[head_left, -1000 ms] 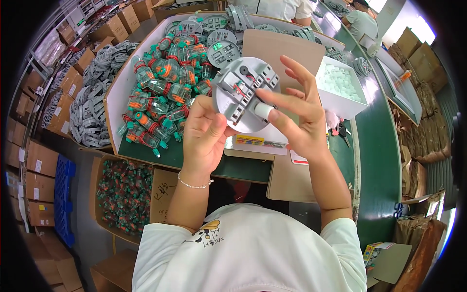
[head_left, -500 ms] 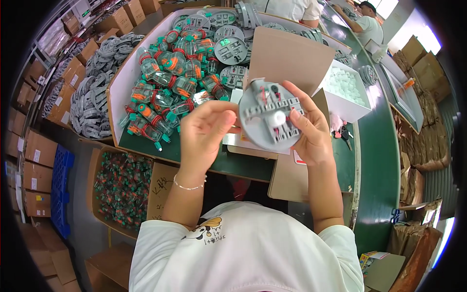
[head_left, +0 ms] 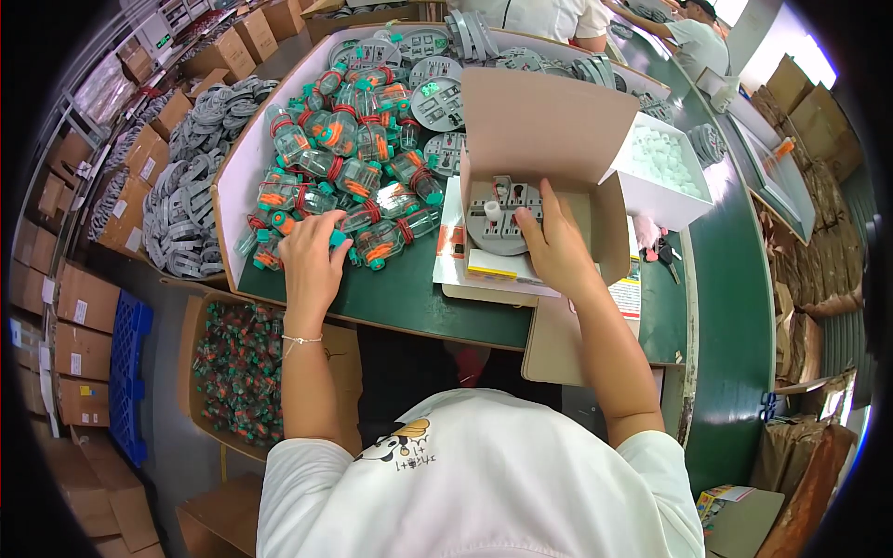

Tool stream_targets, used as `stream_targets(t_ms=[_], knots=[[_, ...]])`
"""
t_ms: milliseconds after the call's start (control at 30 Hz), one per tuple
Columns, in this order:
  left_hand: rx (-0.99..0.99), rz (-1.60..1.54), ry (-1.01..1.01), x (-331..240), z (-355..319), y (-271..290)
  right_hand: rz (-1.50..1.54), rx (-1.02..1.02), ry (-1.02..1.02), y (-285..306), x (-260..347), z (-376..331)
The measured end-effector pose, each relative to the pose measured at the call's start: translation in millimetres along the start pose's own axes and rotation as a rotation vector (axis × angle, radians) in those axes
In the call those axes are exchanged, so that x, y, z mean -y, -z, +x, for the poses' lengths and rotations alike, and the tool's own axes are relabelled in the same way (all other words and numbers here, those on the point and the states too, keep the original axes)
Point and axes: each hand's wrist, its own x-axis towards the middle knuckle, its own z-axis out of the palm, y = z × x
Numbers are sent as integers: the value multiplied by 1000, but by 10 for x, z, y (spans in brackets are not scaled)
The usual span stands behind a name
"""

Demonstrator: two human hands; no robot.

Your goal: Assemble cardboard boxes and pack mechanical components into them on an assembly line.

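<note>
A round grey plastic disc (head_left: 499,232) with slots, small fittings and a white knob lies inside an open cardboard box (head_left: 609,228) in front of me. At the disc's right edge is my right hand (head_left: 562,249), fingers stretched out and thumb touching the disc. My left hand (head_left: 313,265) is at the near edge of a heap of clear plastic bottles (head_left: 356,177) with teal caps, orange pieces inside and red cords. Its curled fingers and thumb close on a bottle's teal cap (head_left: 339,239); the hand hides much of that bottle.
More grey discs (head_left: 437,102) lie behind the bottles. A white box (head_left: 662,158) of small white pieces stands right of the open box, with keys (head_left: 667,258) nearby. Left are grey rings (head_left: 191,186) and a low carton (head_left: 237,372) of small bottles. Co-workers stand beyond.
The grey disc has gone from between my raised hands down into the open box. My left hand has left the disc and moved left to the bottles.
</note>
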Motion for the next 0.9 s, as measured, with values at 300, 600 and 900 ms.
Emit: stream_targets(t_ms=[300, 600, 900], knots=[[-39, -344, -116, 34, 160, -15, -8, -271, 355, 13, -15, 19], [-489, -1176, -92, -727, 121, 425, 23, -699, 418, 857, -213, -496], [-132, -695, -570, -2065, 339, -344, 758, -106, -60, 753, -560, -532]])
